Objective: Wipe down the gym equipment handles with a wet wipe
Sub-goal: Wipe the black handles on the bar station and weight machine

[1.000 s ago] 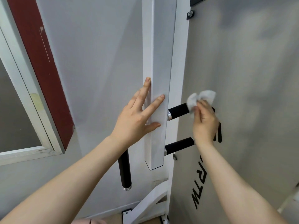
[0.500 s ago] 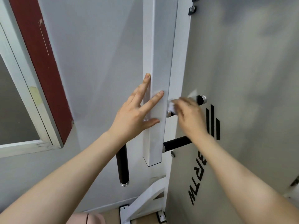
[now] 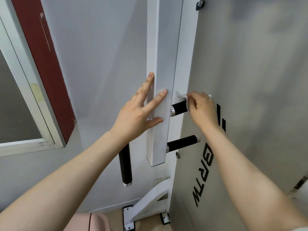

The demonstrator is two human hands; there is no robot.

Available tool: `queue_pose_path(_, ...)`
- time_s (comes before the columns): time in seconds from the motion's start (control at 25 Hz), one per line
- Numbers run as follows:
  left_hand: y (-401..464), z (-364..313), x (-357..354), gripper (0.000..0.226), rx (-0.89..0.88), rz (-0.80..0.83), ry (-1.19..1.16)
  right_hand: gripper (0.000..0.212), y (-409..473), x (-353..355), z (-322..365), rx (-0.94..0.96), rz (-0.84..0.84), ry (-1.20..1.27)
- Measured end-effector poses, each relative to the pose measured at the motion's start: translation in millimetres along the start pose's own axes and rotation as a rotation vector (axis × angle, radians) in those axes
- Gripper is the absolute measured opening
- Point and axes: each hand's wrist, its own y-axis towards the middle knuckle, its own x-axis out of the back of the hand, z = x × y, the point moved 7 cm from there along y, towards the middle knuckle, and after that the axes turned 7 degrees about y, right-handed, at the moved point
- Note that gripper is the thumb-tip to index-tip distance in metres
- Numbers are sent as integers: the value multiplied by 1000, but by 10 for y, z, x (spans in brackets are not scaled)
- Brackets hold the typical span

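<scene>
Gym equipment fills our view: a white square post (image 3: 158, 90) runs down the middle, and just to its right stands a grey panel (image 3: 241, 80) printed with black letters. Behind and to the left we see a pale wall (image 3: 100, 64), a white window frame (image 3: 26, 90) and a dark red strip (image 3: 41, 55) beside it. At the bottom, a white angled brace (image 3: 150, 200) is bolted to the floor, and a bit of pink (image 3: 90, 222) is cut off by the lower edge; we cannot tell what it is. Three black handles stick out from the post: an upper handle (image 3: 179, 108) and a lower handle (image 3: 182, 143) pointing right, and a left handle (image 3: 126, 165) hanging downward, its top hidden behind our left forearm. Our left hand (image 3: 138, 115) lies flat against the post, fingers spread and straight. Our right hand (image 3: 202, 110) is curled around the outer half of the upper handle, covering that end. The wet wipe (image 3: 183, 97) is pinched in those fingers; only a small white edge shows at the fingertips, resting on the handle's top, and the rest is hidden under the hand.
</scene>
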Motion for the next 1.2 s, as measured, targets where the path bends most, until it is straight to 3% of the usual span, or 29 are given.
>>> queue_pose_path(0.04, 1, -2, -6, 81, -3, 1, -2, 25, 26, -38, 32, -27, 50, -40)
queue_pose_path(0.16, 4, -12, -11, 79, -22, -12, -9, 21, -120, -254, 368, 152, 228, 27)
queue_pose_path(0.4, -7, -28, -6, 64, -28, -30, 19, 28, -50, 69, -76, 82, -160, -74)
queue_pose_path(0.6, -20, -12, -44, 62, -26, -47, 19, 26, -360, 382, -569, -368, -478, 68)
queue_pose_path(0.68, -17, -20, -59, 62, -25, -50, 13, 25, -533, 237, -681, -574, -472, 292)
queue_pose_path(0.76, -11, -12, -68, 61, -30, -56, 10, 28, -725, -82, -853, -918, -488, 732)
queue_pose_path(0.84, -8, 0, -74, 62, -35, -57, 7, 39, -800, -338, -952, -1216, -418, 1009)
queue_pose_path(0.96, -16, 23, -102, 65, -29, -54, -3, 45, -553, -385, -924, -1179, -354, 1197)
queue_pose_path(1.04, -11, 24, -101, 66, -33, -60, -3, 43, -413, -396, -796, -1087, -368, 1474)
queue_pose_path(1.2, -10, 49, -108, 62, -37, -67, -3, 22, -477, -505, -459, -887, -241, 1884)
